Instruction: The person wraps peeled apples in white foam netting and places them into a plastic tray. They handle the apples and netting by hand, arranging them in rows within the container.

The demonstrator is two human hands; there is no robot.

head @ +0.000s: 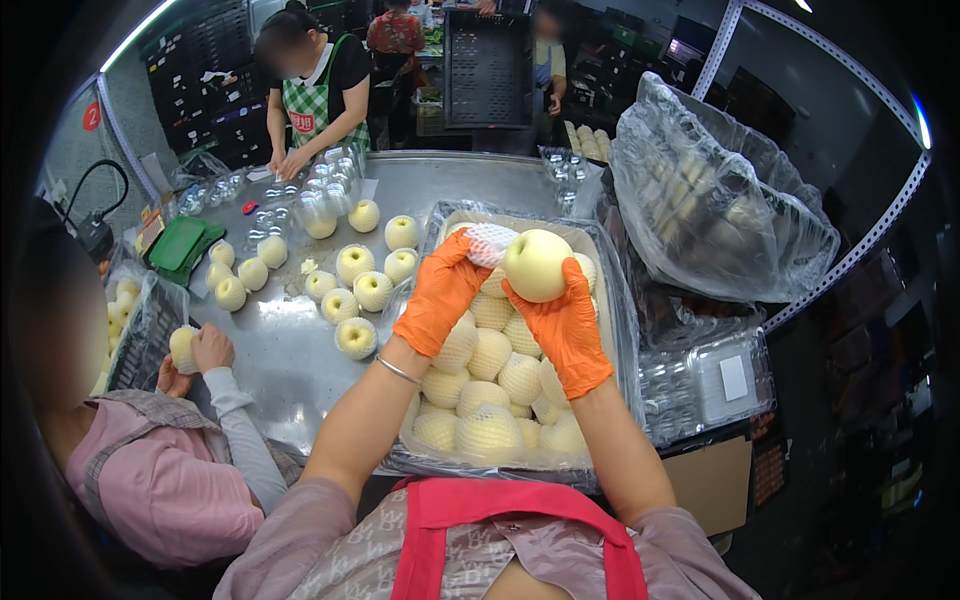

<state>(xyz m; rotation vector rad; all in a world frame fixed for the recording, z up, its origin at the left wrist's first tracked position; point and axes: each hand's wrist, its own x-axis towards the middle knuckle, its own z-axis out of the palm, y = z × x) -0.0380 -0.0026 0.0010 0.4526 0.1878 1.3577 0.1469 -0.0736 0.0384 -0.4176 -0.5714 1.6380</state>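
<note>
My left hand [444, 289], in an orange glove, pinches a white foam fruit net [491, 244] gathered at its fingers. In my right hand [562, 322], gloved the same way, is a bare pale yellow-green fruit [538, 265], apple or pear, with its stem hollow in view. The net touches or almost touches the fruit's left side. Both hands are above a plastic-lined crate [628, 360] filled with similar fruits in foam nets [487, 431]. Several netted fruits [355, 264] stand on the metal table [292, 382] left of the crate.
A co-worker at left holds a fruit [183, 349]; another across the table handles clear plastic packs [330, 184]. A green scale [180, 247] stands at the left. On the right are a plastic-wrapped crate of fruit [697, 195], clear trays [724, 379] and a cardboard box [709, 484].
</note>
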